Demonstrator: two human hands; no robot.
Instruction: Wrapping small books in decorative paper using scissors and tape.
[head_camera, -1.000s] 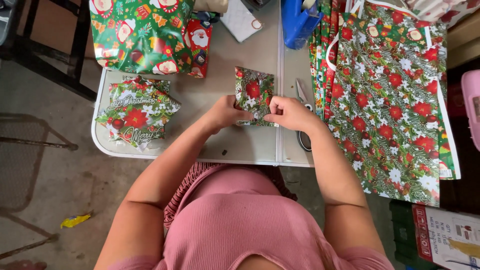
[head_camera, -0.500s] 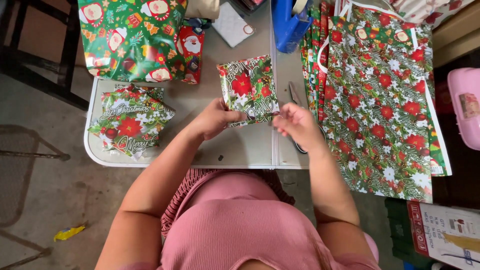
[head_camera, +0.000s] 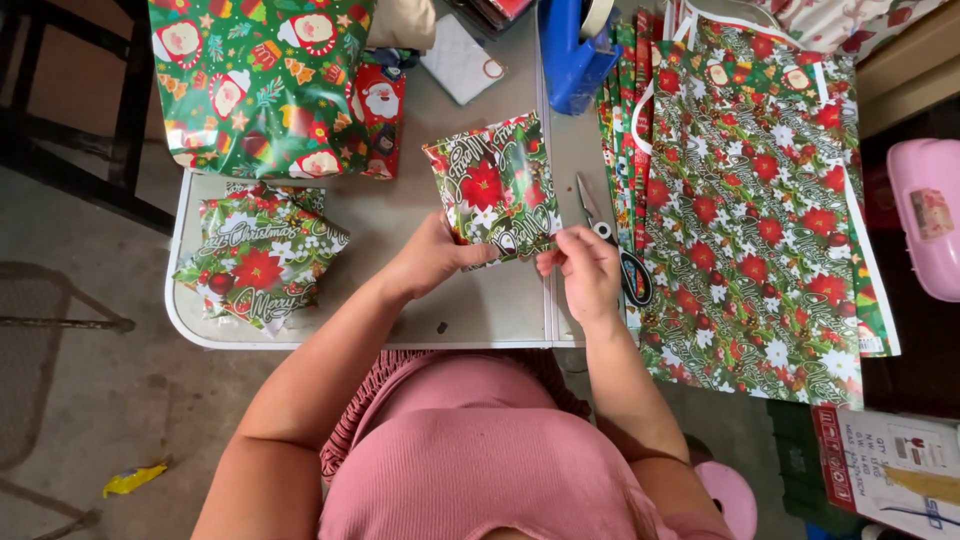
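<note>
Left hand (head_camera: 432, 258) grips the wrapped parcel (head_camera: 492, 188) at table centre; right hand (head_camera: 588, 268) pinches its lower edge. Scissors (head_camera: 612, 240) lie at 3 o'clock — another wrapped bundle (head_camera: 258, 258) at 9 o'clock, blue tape dispenser (head_camera: 574, 50) at 12.

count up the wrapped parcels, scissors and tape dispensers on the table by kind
Wrapped parcels: 3, the small one held by the left hand with the right hand at its edge, a finished small one, and a large one
Scissors: 1
Blue tape dispenser: 1
Total: 5
</note>
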